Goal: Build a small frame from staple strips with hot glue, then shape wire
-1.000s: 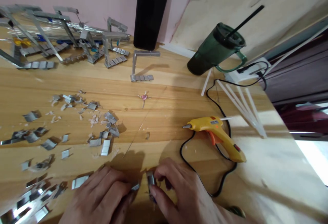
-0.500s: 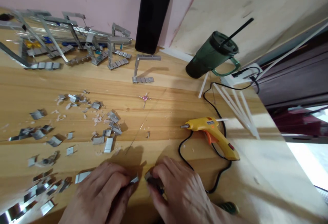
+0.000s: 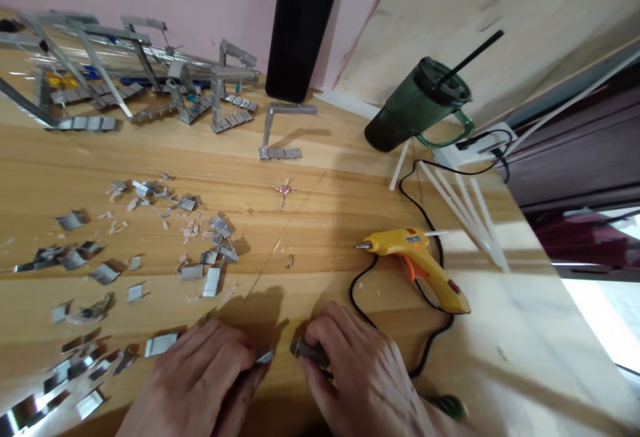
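Observation:
My left hand (image 3: 200,377) pinches a small silver metal strip (image 3: 265,356) between thumb and fingers, its end poking out to the right. Across a narrow gap, my right hand (image 3: 357,370) is closed on a dark grey metal piece (image 3: 311,351) with a blunt end facing left. Most of that piece is hidden by the fingers, so its kind is unclear. A flat silver piece (image 3: 161,344) lies beside my left hand. Further left are several bent silver metal scraps (image 3: 85,363) on the wooden table (image 3: 320,223).
A yellow glue gun (image 3: 415,253) with a black cord lies right, near glue sticks (image 3: 470,217). Behind stand a green tumbler (image 3: 417,107), a black phone (image 3: 303,30) and bent metal frames (image 3: 225,90). A pink-stoned cross-shaped piece (image 3: 285,189) lies mid-table. A dark green object (image 3: 450,406) is by my right forearm.
My right hand has shifted slightly right with the dark grey piece, which now shows more of its length. My left hand keeps its pinch on the silver strip.

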The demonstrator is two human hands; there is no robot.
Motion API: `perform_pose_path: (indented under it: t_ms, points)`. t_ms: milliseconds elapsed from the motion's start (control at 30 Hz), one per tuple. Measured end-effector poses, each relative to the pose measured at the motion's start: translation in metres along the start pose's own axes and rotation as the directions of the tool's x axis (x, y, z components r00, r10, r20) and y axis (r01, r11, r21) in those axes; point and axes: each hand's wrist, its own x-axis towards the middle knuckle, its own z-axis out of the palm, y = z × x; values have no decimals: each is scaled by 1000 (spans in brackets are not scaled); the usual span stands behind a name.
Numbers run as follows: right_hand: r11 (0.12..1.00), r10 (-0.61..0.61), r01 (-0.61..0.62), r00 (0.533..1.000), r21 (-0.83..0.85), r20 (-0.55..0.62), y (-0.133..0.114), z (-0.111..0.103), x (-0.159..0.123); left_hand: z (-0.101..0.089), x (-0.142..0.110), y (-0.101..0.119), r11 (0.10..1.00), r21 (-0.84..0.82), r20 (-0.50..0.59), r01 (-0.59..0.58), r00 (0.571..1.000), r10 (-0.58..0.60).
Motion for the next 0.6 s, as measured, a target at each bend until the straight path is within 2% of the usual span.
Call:
perform_pose_path:
  t_ms: [100, 200, 300, 400, 500, 600]
  points:
    - [998, -16, 19, 998, 59, -61, 0, 4, 0, 1, -3, 1, 999, -37, 19, 1, 1000, -1]
    - [973, 16, 10, 994, 229, -110, -1, 9, -2, 3, -9, 0, 996, -86, 34, 28, 999, -25]
    - [922, 106, -103, 994, 374, 13, -3, 8, -3, 5, -12, -1, 994, -98, 46, 45, 998, -41]
    - [876, 197, -236, 971, 420, 135, -5, 4, -2, 5, -12, -2, 995, -98, 33, 27, 999, -24]
    - [815, 242, -315, 948, 486, 208, -6, 1, -1, 4, -10, -2, 997, -81, 16, 10, 1000, -9]
    - [754, 279, -369, 929, 544, 244, -6, 3, -1, 2, -10, 1, 995, -81, 18, 50, 999, -49]
